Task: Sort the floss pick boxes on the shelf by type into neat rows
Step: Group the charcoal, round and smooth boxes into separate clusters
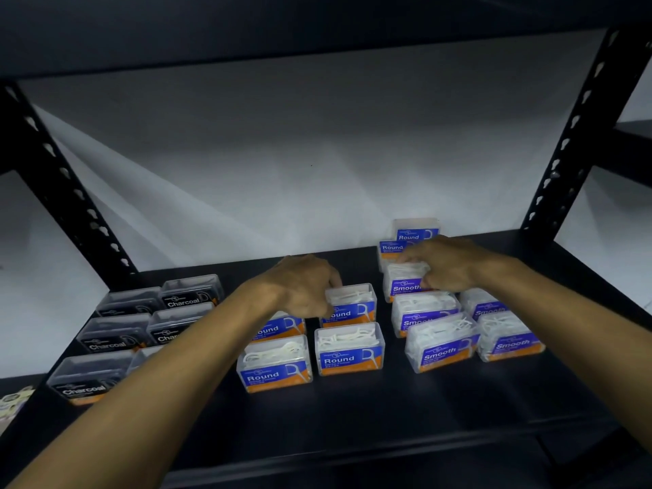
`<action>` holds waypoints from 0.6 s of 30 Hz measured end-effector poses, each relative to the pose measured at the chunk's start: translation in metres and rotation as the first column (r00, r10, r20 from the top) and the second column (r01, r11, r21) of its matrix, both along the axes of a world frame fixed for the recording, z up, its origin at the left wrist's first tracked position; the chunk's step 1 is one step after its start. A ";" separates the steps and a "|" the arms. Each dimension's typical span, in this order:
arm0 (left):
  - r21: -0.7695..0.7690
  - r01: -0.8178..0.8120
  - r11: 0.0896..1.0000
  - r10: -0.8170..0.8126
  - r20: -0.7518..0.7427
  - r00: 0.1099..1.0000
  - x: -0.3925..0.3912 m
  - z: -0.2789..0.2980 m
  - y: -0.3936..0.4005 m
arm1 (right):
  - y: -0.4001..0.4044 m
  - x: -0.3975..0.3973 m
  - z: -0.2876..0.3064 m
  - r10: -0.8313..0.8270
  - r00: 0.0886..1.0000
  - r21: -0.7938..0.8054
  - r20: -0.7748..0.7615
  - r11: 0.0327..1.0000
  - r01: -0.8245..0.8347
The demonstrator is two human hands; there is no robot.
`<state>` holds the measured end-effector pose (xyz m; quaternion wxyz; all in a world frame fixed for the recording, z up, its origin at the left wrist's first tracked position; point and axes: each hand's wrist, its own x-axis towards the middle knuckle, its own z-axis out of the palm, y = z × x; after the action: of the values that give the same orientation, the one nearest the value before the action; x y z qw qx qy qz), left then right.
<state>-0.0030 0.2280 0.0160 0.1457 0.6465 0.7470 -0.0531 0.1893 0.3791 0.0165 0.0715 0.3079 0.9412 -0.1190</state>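
Far left on the black shelf [352,418]: Charcoal boxes [116,333] in two rows, untouched. Centre: Round boxes [349,351] in a two-by-two block; left hand [303,287] curled over the far-right Round box [352,305], fingers gripping its left end. Right: Smooth boxes [441,344] in loose rows, long axes left-to-right; right hand [448,266] pinching the farthest Smooth box [405,280] along its top edge. Just beyond it, two stray Round boxes [409,238] at the back, nearer the right hand, probably next to move left.

Left forearm [197,333] covering two Charcoal boxes [165,333], pale packets [14,400] cut by left edge, small print unreadable
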 end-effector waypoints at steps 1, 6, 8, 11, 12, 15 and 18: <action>0.001 0.002 1.000 -0.002 0.005 1.000 -0.001 0.000 0.000 | 0.001 0.000 -0.002 0.000 1.000 0.013 0.006 1.000 0.000; -0.001 0.006 1.000 -0.006 0.026 1.000 -0.004 -0.002 0.002 | 0.006 0.000 -0.010 -0.026 1.000 0.015 0.002 1.000 0.026; -0.011 0.010 1.000 -0.010 0.023 1.000 -0.005 -0.002 0.004 | 0.006 0.000 -0.010 -0.024 1.000 0.022 0.006 0.999 0.024; -0.018 0.013 1.000 -0.012 0.041 0.999 -0.007 -0.001 0.005 | 0.007 0.000 -0.009 -0.029 1.000 0.007 0.004 1.000 0.029; -0.020 0.015 1.000 -0.014 0.042 0.999 -0.007 -0.001 0.005 | 0.007 0.000 -0.009 -0.032 0.999 0.000 0.005 0.999 0.032; -0.028 0.013 1.000 -0.012 0.045 0.999 -0.009 0.000 0.007 | 0.008 -0.001 -0.008 -0.020 1.000 -0.004 0.014 1.000 0.020; -0.042 0.013 0.999 -0.011 0.046 0.999 -0.010 0.001 0.009 | 0.008 -0.001 -0.005 -0.009 1.000 -0.038 0.023 0.999 0.010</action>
<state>-0.0133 0.2370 0.0167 0.1763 0.6486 0.7384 -0.0547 0.1888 0.3873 0.0117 0.0875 0.3122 0.9365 -0.1338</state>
